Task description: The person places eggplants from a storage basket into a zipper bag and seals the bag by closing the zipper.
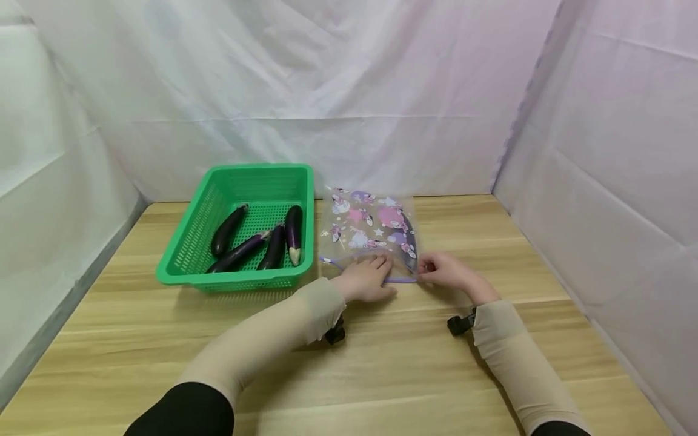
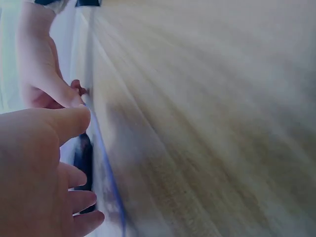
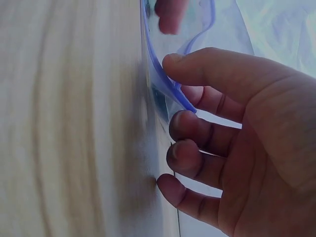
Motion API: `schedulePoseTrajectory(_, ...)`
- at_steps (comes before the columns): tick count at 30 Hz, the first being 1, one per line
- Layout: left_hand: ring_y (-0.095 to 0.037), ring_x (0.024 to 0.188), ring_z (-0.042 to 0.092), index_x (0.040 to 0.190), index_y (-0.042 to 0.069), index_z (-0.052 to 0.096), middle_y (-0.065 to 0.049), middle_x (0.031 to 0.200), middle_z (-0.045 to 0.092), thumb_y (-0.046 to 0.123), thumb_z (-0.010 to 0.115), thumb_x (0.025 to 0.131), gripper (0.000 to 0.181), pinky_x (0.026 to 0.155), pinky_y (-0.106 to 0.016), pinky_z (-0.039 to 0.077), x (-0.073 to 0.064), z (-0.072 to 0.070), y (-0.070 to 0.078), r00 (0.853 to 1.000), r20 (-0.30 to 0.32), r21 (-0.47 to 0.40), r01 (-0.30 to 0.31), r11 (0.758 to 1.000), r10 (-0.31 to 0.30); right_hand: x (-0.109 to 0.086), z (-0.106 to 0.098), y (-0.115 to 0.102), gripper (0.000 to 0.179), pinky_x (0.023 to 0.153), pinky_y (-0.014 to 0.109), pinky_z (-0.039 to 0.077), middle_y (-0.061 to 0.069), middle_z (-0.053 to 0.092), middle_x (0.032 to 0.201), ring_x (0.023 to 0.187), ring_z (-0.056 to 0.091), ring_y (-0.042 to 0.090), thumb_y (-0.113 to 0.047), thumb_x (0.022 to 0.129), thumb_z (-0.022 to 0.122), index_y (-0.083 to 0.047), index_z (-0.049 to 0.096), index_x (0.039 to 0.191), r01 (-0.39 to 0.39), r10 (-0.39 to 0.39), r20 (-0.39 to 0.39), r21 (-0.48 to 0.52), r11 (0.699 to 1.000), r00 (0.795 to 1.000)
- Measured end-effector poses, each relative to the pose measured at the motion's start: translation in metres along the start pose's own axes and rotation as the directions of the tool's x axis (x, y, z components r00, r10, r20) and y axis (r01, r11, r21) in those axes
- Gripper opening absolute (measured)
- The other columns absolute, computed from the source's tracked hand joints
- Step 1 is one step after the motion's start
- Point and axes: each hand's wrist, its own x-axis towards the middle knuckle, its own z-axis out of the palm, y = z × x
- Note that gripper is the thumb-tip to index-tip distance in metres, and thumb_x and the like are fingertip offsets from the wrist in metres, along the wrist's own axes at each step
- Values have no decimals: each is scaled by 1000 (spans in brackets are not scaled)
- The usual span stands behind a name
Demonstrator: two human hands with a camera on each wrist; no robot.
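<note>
A clear zip bag (image 1: 349,233) printed with pink and purple cartoon figures lies on the table, its purple zip edge facing me. Inside, along its right side, is a dark eggplant (image 1: 409,257). My left hand (image 1: 366,278) lies over the mouth of the bag with fingers extended. At the right corner, my right hand (image 1: 448,270) pinches the zip edge. The right wrist view shows the thumb and index finger around the purple strip (image 3: 170,89), whose two sides stand apart farther along. In the left wrist view, the left hand's fingers (image 2: 81,200) look relaxed beside the purple edge.
Left of the bag stands a green plastic basket (image 1: 234,280) with several eggplants (image 1: 293,233) in it. White sheeting (image 1: 349,72) hangs behind the wooden table (image 1: 371,375) and at both sides. A black wrist mount (image 1: 460,325) sits under the right wrist.
</note>
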Motion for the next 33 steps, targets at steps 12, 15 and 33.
schedulePoseTrajectory(12, -22, 147, 6, 157, 13, 9, -4, 162, 6, 59, 45, 95, 85, 114, -56, 10, -5, 6, 0, 997, -69, -19, 26, 1000, -27, -2, 2, -9, 28, 57, 32, 42, -1, 53, 67, 61, 48, 16, -25, 80, 78, -13, 54, 74, -91, 83, -67, -112, 990, 994)
schedulePoseTrajectory(15, -22, 147, 6, 157, 14, 10, -4, 162, 7, 60, 44, 95, 84, 114, -55, 10, -6, 8, 0, 997, -66, -20, 34, 999, -35, -1, 3, -12, 24, 56, 31, 42, -3, 54, 65, 59, 49, 15, -24, 81, 75, -15, 55, 72, -110, 99, -71, -184, 977, 993)
schedulePoseTrajectory(33, -37, 122, 52, 145, -2, 36, -23, 137, 51, 51, 58, 92, 78, 101, -45, 42, -18, 10, -19, 974, -168, -321, 94, 942, -154, -4, -10, -20, 19, 57, 32, 40, -4, 52, 65, 61, 47, 15, -15, 90, 64, -16, 58, 72, -58, 13, -170, -262, 963, 985)
